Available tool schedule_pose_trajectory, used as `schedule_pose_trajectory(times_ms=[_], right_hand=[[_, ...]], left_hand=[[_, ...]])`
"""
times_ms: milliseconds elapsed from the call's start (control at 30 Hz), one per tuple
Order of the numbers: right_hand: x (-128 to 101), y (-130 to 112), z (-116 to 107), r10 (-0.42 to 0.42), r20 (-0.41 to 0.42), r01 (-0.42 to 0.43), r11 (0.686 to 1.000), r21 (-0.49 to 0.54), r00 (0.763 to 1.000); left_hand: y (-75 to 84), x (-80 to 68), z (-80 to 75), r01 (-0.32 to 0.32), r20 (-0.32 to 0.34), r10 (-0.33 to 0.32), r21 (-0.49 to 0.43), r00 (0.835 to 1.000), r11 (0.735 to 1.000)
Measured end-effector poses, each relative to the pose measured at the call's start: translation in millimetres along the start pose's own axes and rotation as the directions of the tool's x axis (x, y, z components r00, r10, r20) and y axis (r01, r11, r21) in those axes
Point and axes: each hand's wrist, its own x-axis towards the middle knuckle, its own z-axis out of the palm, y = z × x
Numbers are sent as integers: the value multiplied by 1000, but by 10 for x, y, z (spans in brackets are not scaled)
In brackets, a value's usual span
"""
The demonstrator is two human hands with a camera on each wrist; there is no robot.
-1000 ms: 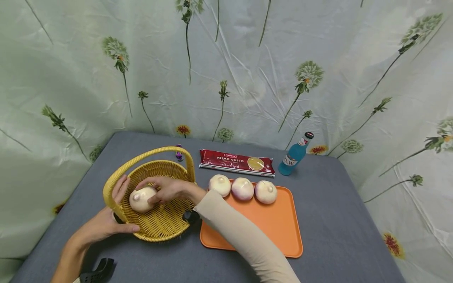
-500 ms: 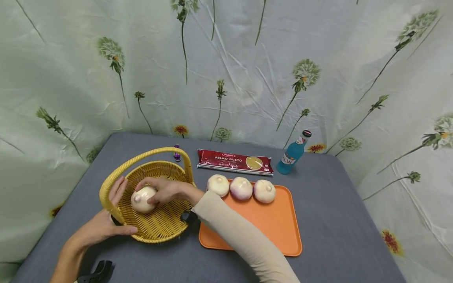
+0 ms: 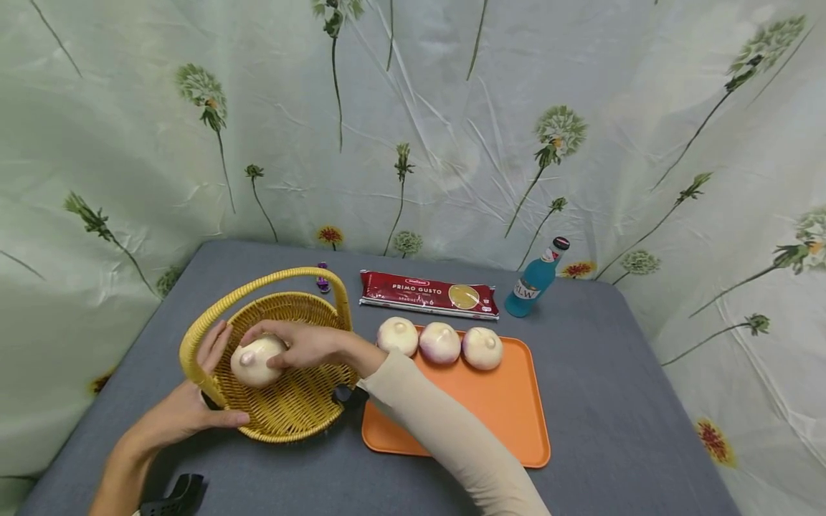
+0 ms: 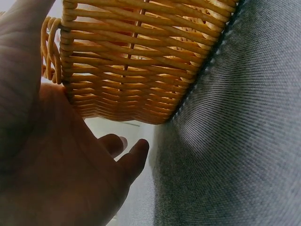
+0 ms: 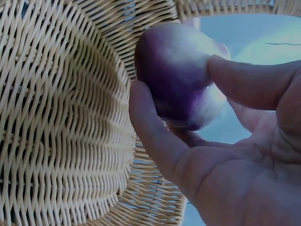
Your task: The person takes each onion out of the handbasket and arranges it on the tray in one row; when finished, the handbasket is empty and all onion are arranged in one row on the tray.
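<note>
1. Grey cloth covers the table (image 3: 600, 401), and a pale curtain printed with dandelions hangs behind and beside it.
2. From the head view, a yellow wicker basket (image 3: 293, 412) with an arched handle sits on the table's left side. The right hand (image 3: 303, 344) reaches into it, fingers curled round a pale turnip (image 3: 253, 362) held just above the basket floor.
3. The left hand (image 3: 187, 412) cups the basket's near-left wall from outside, thumb along the lower rim, fingers raised by the handle.
4. Only the right wrist view shows the turnip's (image 5: 181, 75) purple flush and the grip itself: thumb on one side, fingers (image 5: 150, 136) under and around the other, with the woven wall close behind it.
5. Only the left wrist view shows the basket's outer weave (image 4: 136, 56) meeting the cloth, the palm (image 4: 56, 174) pressed against the wall and the fingers relaxed, not gripping.
6. An orange tray (image 3: 477, 423) lies just right of the basket, nearly touching it. Three more turnips (image 3: 440, 342) line its far edge; the rest of the tray is bare.
7. Beyond the tray lie a red spaghetti packet (image 3: 429, 294) and a blue bottle (image 3: 534, 287), both near the table's far edge.
8. Bare cloth stretches right of the tray and in front of the basket.
</note>
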Motion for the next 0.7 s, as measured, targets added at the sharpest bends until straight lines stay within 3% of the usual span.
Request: schedule_pose_trajectory(times_ms=[167, 467, 700], right_hand=[[-77, 2, -7, -75, 45, 75, 997, 5, 996], [-164, 48, -18, -94, -10, 94, 992, 84, 996], [-227, 85, -13, -118, -59, 115, 992, -56, 991]], left_hand=[[3, 2, 3, 16, 6, -16, -29, 1000, 999], [19, 8, 4, 21, 6, -20, -17, 1000, 1000], [18, 12, 1, 19, 4, -18, -33, 1000, 999]])
